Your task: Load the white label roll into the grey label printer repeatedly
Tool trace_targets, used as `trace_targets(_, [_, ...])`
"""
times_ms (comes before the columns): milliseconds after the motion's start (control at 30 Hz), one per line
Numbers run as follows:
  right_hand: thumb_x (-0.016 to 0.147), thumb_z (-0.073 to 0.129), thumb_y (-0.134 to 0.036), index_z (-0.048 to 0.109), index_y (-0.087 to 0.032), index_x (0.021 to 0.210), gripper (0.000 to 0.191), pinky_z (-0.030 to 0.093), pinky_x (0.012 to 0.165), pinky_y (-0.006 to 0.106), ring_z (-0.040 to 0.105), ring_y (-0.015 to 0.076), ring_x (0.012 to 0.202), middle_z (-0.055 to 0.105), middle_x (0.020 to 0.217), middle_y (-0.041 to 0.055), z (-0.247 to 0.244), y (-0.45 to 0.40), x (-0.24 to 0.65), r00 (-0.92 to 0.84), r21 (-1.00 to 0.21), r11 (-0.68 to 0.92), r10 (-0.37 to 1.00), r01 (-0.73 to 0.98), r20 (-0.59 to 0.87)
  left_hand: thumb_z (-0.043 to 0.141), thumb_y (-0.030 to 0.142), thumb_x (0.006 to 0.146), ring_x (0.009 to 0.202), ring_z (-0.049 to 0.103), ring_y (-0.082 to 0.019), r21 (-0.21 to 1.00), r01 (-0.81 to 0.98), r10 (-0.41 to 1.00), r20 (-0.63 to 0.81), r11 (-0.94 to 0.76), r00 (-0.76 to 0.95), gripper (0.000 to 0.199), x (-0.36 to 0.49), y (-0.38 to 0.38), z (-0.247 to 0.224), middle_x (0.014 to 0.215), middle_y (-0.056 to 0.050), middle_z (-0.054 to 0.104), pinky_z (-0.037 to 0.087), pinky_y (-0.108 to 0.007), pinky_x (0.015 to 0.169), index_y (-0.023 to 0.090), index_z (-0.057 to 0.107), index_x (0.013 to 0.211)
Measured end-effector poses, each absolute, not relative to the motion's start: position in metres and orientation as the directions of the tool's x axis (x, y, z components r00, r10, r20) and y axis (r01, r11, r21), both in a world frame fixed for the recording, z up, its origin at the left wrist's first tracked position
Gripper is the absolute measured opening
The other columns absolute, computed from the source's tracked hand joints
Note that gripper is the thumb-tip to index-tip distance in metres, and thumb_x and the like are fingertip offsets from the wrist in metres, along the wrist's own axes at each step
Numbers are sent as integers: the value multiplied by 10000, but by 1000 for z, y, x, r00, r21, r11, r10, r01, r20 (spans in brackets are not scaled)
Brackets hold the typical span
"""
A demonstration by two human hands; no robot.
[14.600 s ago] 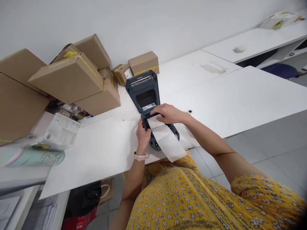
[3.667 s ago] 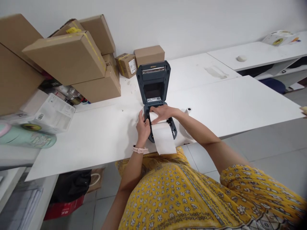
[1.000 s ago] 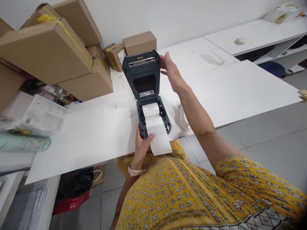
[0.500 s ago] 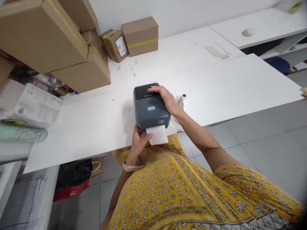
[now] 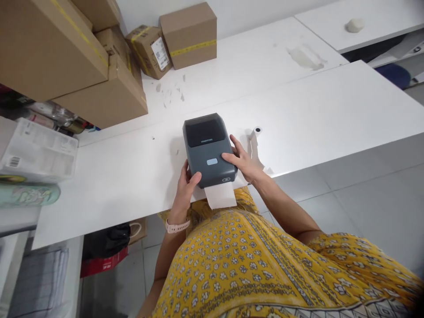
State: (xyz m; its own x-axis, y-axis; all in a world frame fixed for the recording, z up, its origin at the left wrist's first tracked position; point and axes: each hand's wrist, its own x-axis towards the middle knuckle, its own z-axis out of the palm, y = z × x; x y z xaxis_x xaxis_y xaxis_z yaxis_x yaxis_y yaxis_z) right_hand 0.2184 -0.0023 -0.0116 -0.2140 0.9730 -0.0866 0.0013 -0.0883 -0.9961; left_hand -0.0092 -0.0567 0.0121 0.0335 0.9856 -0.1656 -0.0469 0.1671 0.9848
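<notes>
A dark grey label printer (image 5: 209, 152) with a black window and a light-blue button stands near the front edge of the white table. White paper (image 5: 221, 195) sticks out of its front slot, over the table edge. My left hand (image 5: 187, 185) grips the printer's front left corner, thumb on top and fingers partly hidden along the side. Holding the right side is my right hand (image 5: 243, 161), its thumb on the top right of the casing and its fingers by the side wall. Right of this hand is a small paper roll (image 5: 256, 131) with a strip unrolled towards me.
Cardboard boxes (image 5: 99, 95) are stacked at the back left, with a smaller taped box (image 5: 188, 37) by the wall. A clear package (image 5: 43, 150) and a green bottle (image 5: 29, 193) lie at the left. A whitish lump (image 5: 355, 25) rests far right.
My right hand has slid from the printer's top cover down to its right side. My left thumb has moved from the paper onto the casing's front left corner.
</notes>
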Motion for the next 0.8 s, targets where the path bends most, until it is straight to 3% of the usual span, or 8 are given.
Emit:
trace_targets(167, [853,718,-671,59,-279,1714,1154,559,1102,590,569,375,1420,446,1663,179,-6,-6,218,-173,-992,-129,977,-12,-125,727,570,890,1450,545,-355,990,-26,990,-137,138,44,735,-10,-60,15,1560,-120,590,507,-511,1181,273,521,1530])
trace_targets(367, [810,755,-693,93,-331,1706,1172,516,1127,646,581,381,1395,523,1604,153,-6,-5,217,-153,-995,-92,985,-48,-84,738,602,866,1417,565,-368,994,-26,995,-104,104,-3,770,-4,-56,10,1535,-134,600,507,-520,1163,250,531,1519])
trace_targets(533, [775,790,-692,189,-335,1694,1155,459,1199,617,552,383,1422,554,1567,120,1,-7,215,-108,-983,-156,984,-100,-145,687,631,892,1393,569,-328,998,5,998,-61,61,-16,707,-8,-71,3,1523,-132,595,521,-471,1109,252,541,1472])
trace_targets(600, [754,808,-688,221,-346,1685,1153,456,1205,610,541,385,1429,560,1558,104,5,-8,214,-101,-976,-174,982,-135,-161,702,633,872,1204,661,-273,995,57,987,-77,86,-141,618,-13,-88,0,1355,-123,679,577,-394,943,234,619,1337])
trace_targets(667, [737,819,-685,251,-334,1674,1150,453,1212,596,537,383,1432,555,1560,103,7,-9,211,-97,-970,-189,980,-154,-176,714,621,856,867,667,-188,979,110,970,-151,174,-190,474,-16,-107,-2,1011,-68,717,540,-298,699,203,689,1078])
trace_targets(733, [718,829,-676,280,-299,1661,1155,443,1224,576,545,379,1423,559,1554,115,9,-10,210,-87,-965,-202,978,-168,-189,700,608,863,647,552,-131,949,143,960,-278,280,-31,424,-17,-120,-3,741,-6,628,433,-253,569,186,668,839])
trace_targets(800, [703,837,-666,298,-283,1648,1154,431,1235,568,557,373,1412,575,1540,114,10,-10,209,-79,-962,-208,977,-177,-197,697,617,855,567,474,-108,921,158,909,-381,356,170,465,-14,-125,-1,622,21,559,365,-244,532,178,628,715])
